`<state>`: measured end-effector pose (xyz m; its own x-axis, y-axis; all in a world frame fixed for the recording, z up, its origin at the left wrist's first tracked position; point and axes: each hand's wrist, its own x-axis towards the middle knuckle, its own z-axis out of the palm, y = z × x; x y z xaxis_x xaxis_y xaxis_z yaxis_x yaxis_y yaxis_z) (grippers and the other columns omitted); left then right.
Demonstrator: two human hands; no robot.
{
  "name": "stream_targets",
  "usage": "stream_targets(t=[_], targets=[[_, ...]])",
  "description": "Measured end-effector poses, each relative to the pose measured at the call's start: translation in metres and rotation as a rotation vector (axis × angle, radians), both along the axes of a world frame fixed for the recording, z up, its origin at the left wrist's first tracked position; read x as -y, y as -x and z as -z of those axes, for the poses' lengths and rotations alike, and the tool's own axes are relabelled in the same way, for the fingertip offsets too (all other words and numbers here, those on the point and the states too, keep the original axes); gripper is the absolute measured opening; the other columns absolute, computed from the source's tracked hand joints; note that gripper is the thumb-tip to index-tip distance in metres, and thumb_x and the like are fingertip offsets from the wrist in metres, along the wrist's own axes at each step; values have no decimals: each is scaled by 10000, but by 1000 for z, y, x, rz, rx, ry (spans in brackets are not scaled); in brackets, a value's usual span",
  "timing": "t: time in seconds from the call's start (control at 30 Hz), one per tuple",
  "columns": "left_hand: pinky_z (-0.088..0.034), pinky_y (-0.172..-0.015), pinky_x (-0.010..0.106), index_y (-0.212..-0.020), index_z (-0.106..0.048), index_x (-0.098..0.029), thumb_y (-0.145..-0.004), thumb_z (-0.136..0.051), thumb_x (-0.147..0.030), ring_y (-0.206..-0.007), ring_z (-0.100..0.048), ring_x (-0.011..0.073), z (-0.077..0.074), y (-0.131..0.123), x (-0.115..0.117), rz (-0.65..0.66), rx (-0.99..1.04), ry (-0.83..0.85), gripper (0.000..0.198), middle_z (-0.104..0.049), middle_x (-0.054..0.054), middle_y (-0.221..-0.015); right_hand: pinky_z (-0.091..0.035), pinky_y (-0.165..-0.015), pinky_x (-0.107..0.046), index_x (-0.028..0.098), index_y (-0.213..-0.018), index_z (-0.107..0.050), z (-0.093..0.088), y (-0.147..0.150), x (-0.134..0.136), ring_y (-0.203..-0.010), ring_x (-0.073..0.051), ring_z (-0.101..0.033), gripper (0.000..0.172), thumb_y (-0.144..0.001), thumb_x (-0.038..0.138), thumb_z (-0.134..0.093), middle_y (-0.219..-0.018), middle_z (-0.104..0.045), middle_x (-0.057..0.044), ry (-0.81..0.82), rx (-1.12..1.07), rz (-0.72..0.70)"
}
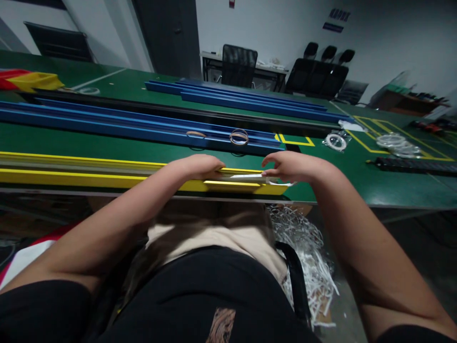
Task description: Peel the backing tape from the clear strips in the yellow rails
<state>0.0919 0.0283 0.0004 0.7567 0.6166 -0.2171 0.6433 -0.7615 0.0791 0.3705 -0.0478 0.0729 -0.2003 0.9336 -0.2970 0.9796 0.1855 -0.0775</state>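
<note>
A long yellow channel profile (135,181) lies along the table's near edge. My left hand (203,166) is closed over its rim, with the fingertips partly hidden behind the hand. Near the channel's right end, my right hand (294,166) grips a thin white strip (246,176), whose end curls out under the fingers. Its index finger arches above the thumb. Between both hands the strip lies along the channel. Just beyond, brown rings (239,137) sit on a blue channel profile (143,125).
More blue profiles (246,101) and a long black profile (214,116) lie farther back on the green table (357,181). Bagged white rolls (335,141) are at right; a yellow bin (37,82) stands far left. Shredded white strips (307,257) pile below the table edge.
</note>
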Motion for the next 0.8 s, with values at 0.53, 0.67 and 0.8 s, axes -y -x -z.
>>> stream_targets(t=[0.53,0.67,0.8], targets=[[-437,-662,295,-1078,-720,-228,-847,-494,-513,-816,-675,242,1,41,0,-166,-98,-30,431,-757,105,-1004,-531,-794,-390,138,-1044,-761,58,34,-9,-958,-338,-715,538,-866,620,-601,-1032,-740,-228,-154,336,-6],[-433,-646,291,-1067,-720,-253,-827,-534,-478,-834,-685,241,-2,-2,8,-97,-83,-68,378,-758,98,-1006,-516,-776,-384,178,-1139,-695,64,22,-4,-939,-327,-716,558,-930,643,-468,-1020,-741,-206,-156,316,-87],[-450,-668,309,-1063,-732,-255,-790,-579,-410,-839,-693,252,-7,-50,15,-12,-45,-72,349,-759,107,-1022,-489,-717,-364,198,-1290,-570,75,10,3,-885,-324,-717,555,-974,614,-383,-980,-744,-182,-215,282,-104]])
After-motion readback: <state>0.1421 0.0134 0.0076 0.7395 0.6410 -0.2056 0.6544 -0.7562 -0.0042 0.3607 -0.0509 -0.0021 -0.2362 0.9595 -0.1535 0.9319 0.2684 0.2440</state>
